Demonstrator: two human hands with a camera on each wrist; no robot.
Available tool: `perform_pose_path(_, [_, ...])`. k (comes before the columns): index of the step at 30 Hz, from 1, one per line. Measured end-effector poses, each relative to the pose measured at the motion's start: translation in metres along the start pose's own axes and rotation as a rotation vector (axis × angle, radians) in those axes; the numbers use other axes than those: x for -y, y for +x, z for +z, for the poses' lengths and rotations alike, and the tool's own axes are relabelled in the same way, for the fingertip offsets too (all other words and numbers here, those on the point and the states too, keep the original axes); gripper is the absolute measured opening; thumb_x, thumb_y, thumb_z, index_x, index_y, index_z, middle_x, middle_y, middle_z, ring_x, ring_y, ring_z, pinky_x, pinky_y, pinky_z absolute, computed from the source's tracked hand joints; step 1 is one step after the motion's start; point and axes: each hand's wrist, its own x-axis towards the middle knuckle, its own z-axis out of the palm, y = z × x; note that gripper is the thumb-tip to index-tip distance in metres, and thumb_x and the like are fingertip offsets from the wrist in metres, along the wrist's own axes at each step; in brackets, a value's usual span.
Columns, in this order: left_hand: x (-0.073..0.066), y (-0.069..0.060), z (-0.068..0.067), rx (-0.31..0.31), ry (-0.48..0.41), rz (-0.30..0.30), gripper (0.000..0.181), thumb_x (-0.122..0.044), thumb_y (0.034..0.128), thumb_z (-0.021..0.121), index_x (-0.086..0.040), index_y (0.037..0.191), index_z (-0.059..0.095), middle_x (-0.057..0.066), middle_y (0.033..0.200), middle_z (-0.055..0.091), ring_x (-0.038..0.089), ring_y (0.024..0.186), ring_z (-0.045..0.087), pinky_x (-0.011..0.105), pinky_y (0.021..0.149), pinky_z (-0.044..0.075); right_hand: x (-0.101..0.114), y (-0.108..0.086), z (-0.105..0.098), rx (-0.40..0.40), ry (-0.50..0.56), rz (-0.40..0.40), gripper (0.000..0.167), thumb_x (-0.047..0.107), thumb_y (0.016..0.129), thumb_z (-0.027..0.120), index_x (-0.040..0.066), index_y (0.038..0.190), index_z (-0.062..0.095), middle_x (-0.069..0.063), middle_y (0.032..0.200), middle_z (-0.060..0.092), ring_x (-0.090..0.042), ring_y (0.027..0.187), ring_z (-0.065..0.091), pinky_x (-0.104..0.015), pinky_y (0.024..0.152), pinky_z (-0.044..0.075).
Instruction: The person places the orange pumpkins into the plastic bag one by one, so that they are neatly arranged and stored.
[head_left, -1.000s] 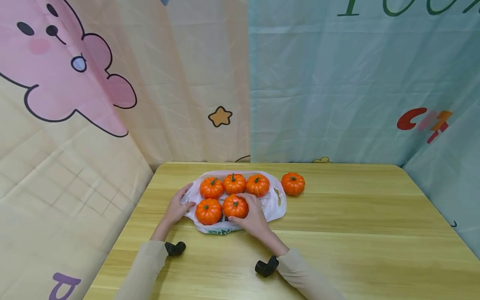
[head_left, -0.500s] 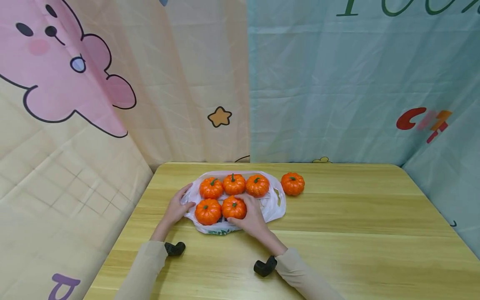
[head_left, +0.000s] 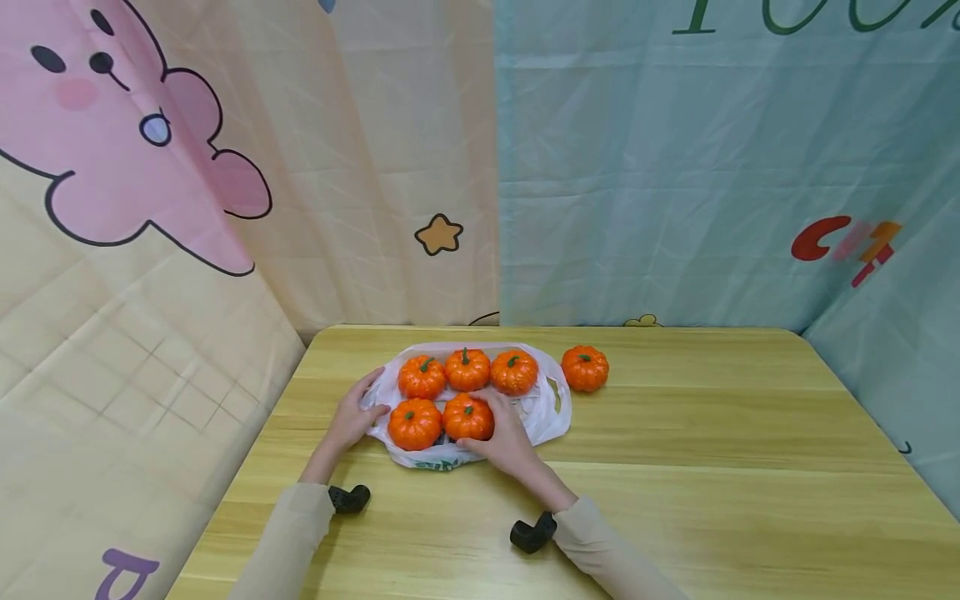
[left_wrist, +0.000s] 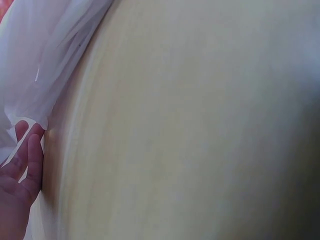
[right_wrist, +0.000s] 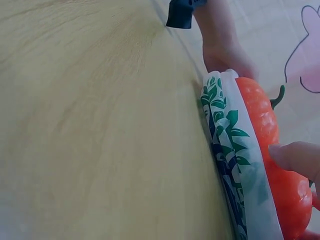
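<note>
A white plastic bag (head_left: 549, 417) lies on the table, mouth upward, with several small orange pumpkins inside. My right hand (head_left: 504, 429) grips the pumpkin (head_left: 467, 417) in the front row by its right side. In the right wrist view the thumb (right_wrist: 295, 156) presses on orange skin beside the bag's wall. Another front-row pumpkin (head_left: 415, 424) sits just left of it. At the bag's left end is my left hand (head_left: 352, 417), thumb spread from the fingers and touching the bag. The left wrist view shows those fingers (left_wrist: 34, 160) fairly straight against the plastic.
Behind the front row are pumpkins at the left (head_left: 422, 377), middle (head_left: 467, 370) and right (head_left: 514, 372) inside the bag. One pumpkin (head_left: 585, 368) stands on the wooden table (head_left: 712, 467), right of the bag. Printed curtains (head_left: 645, 167) rise behind the table.
The right hand and its pumpkin have shifted very slightly left, close to the neighbouring pumpkin. The left hand stays at the bag's left end.
</note>
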Motion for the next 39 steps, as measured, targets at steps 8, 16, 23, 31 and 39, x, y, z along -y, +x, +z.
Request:
perform_pose_path(8, [-0.001,-0.001,-0.001,0.013,-0.006,-0.018,0.066,-0.004,0.0866,0.061,-0.008,0.148,0.035,0.022,0.152,0.032,0.04,0.138,0.031,0.058,0.115,0.023,0.0,-0.007,-0.009,-0.015,0.025,0.022,0.067,0.009,0.072,0.082,0.01,0.131,0.05,-0.015,0.134,0.05,-0.031,0.12,0.051,-0.048,0.101,0.046])
perform_pose_path(16, [-0.001,-0.001,-0.002,0.011,-0.01,-0.019,0.066,-0.004,0.0868,0.06,-0.007,0.148,0.035,0.022,0.152,0.032,0.041,0.138,0.031,0.059,0.115,0.022,0.0,-0.004,-0.012,0.016,0.047,0.03,0.063,0.003,0.075,0.078,0.008,0.132,0.05,-0.016,0.133,0.05,-0.03,0.115,0.054,-0.042,0.095,0.051])
perform_pose_path(23, [-0.001,0.0,-0.001,0.009,-0.002,-0.011,0.066,-0.003,0.0864,0.061,-0.007,0.148,0.035,0.022,0.152,0.033,0.041,0.138,0.031,0.058,0.115,0.022,0.002,-0.003,-0.014,0.037,0.06,0.003,0.062,0.0,0.074,0.078,0.006,0.129,0.051,-0.016,0.132,0.051,-0.031,0.118,0.052,-0.044,0.095,0.051])
perform_pose_path(31, [-0.003,0.0,-0.001,0.004,-0.01,0.005,0.066,-0.002,0.0859,0.061,-0.004,0.147,0.036,0.024,0.152,0.032,0.042,0.138,0.031,0.059,0.115,0.021,-0.002,-0.004,-0.018,0.04,0.071,0.009,0.062,0.001,0.075,0.077,0.007,0.131,0.051,-0.016,0.133,0.052,-0.034,0.119,0.053,-0.046,0.096,0.051])
perform_pose_path(39, [-0.002,-0.001,-0.001,0.001,0.008,0.001,0.066,-0.004,0.086,0.061,-0.005,0.147,0.035,0.024,0.151,0.033,0.042,0.137,0.032,0.059,0.114,0.023,-0.001,-0.005,-0.028,-0.049,0.038,-0.029,0.059,-0.001,0.074,0.077,0.006,0.128,0.054,-0.015,0.125,0.056,-0.036,0.112,0.054,-0.05,0.09,0.05])
